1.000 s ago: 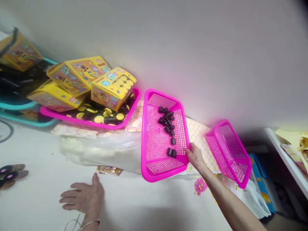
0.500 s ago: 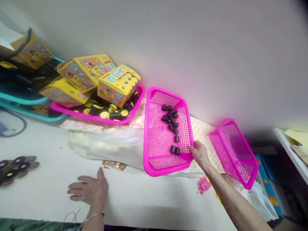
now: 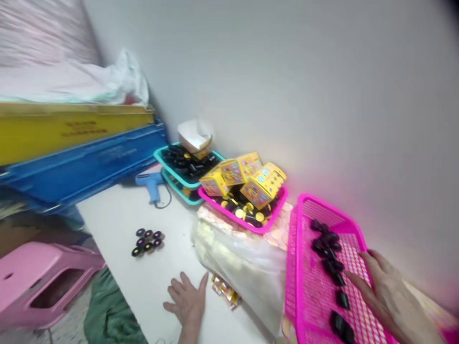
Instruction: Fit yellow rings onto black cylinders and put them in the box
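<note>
My right hand (image 3: pixel 389 291) is at the right rim of a bright pink mesh basket (image 3: pixel 300 267), its thumb reaching inside and its other fingers over the rim; the hand is a little blurred. Small black cylindrical pieces (image 3: pixel 328 253) lie in a loose line on the basket's floor. Held above the white table (image 3: pixel 118 220), my left hand (image 3: pixel 186 298) is empty with its fingers spread. Just right of that hand are small shiny printed packets (image 3: pixel 225 290). Farther left on the table stands a cluster of several black pieces with pink or yellow centres (image 3: pixel 147 242).
Yellow printed boxes (image 3: pixel 260 184) rest on a pink basket (image 3: pixel 258 229) of black-and-yellow pieces. Behind are teal baskets (image 3: pixel 193 184) and a blue heat-gun-like tool (image 3: pixel 150 184). A filled clear bag (image 3: pixel 236 263) lies in front. Stacked crates (image 3: pixel 82 157) and a pink stool (image 3: pixel 36 263) are left.
The view has swung left, bringing the crates, stool and blue tool into sight. My right hand remains at the basket's rim, and my left hand stays spread over the table.
</note>
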